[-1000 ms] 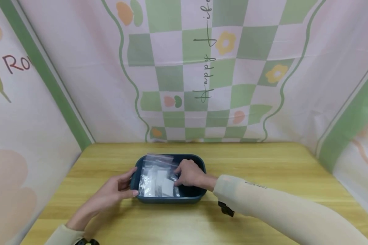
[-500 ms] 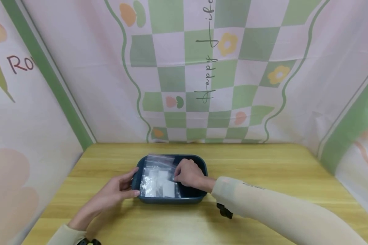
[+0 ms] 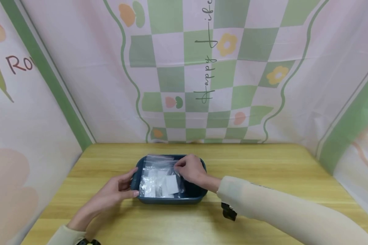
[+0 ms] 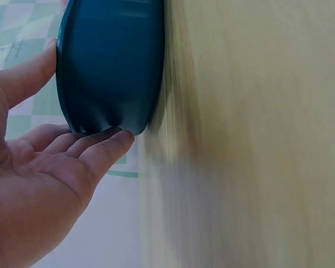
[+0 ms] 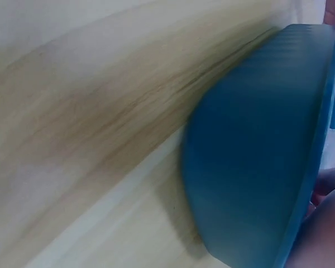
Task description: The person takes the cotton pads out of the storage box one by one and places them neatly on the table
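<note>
A dark blue plastic tub (image 3: pixel 168 200) stands on the table, with clear zip bags (image 3: pixel 150 183) holding white pieces in its left and middle part. My left hand (image 3: pixel 113 190) holds the tub's left end, thumb at the front corner and fingers against the end wall; the left wrist view shows the thumb at the rim of the tub (image 4: pixel 114 61). My right hand (image 3: pixel 192 169) is over the tub's right part, thumb and fingertips pinching the upper edge of a zip bag. A white card-like piece (image 3: pixel 172 184) shows in that bag. In the right wrist view the tub (image 5: pixel 251 145) hides most of the hand.
The wood-grain table (image 3: pixel 257 170) extends around the tub on every side. Behind it hangs a checked, printed cloth (image 3: pixel 196 119), with more printed cloth at left (image 3: pixel 12 136) and right. Dark devices are strapped to both wrists.
My right hand has moved slightly up toward the tub's back right, drawing the pinched bag and its white piece to the right. The left hand stays at the tub's end.
</note>
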Action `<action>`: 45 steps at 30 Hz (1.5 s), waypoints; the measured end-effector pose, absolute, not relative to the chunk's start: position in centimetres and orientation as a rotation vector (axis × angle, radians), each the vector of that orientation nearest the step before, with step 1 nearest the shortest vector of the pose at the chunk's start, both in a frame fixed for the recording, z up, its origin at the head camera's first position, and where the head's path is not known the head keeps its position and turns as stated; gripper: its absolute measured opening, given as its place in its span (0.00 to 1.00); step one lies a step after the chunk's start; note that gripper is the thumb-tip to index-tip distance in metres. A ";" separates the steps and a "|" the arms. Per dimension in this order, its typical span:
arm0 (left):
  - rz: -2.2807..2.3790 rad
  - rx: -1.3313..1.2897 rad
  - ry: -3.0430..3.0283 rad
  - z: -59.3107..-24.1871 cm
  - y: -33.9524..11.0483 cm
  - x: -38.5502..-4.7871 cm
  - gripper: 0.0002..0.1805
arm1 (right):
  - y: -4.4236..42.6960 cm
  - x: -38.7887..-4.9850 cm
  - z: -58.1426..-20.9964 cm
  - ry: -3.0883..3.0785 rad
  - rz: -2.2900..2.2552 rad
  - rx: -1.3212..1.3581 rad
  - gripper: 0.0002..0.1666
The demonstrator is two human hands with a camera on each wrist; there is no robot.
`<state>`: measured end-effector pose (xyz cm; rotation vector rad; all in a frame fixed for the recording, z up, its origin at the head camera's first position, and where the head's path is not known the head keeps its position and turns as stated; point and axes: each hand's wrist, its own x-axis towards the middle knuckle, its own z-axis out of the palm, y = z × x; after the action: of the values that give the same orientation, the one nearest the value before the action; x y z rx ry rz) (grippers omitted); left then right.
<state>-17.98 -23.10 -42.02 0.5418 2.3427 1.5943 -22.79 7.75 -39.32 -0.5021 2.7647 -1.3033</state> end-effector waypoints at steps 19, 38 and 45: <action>1.616 0.562 2.320 -42.2 -23.0 -18.1 0.48 | 8.4 -23.1 -39.1 2.314 -1.357 -0.595 0.40; 1.643 0.562 2.295 -42.1 -23.0 -18.0 0.48 | 8.7 -22.9 -35.9 2.453 -1.258 -0.806 0.39; 1.664 0.602 2.283 -42.0 -23.1 -18.0 0.47 | 9.4 -23.5 -33.9 2.392 -1.226 -0.907 0.40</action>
<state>-17.96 -23.12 -41.98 0.6016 2.2828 1.6635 -23.49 9.40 -33.85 -0.9068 2.3918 -1.2264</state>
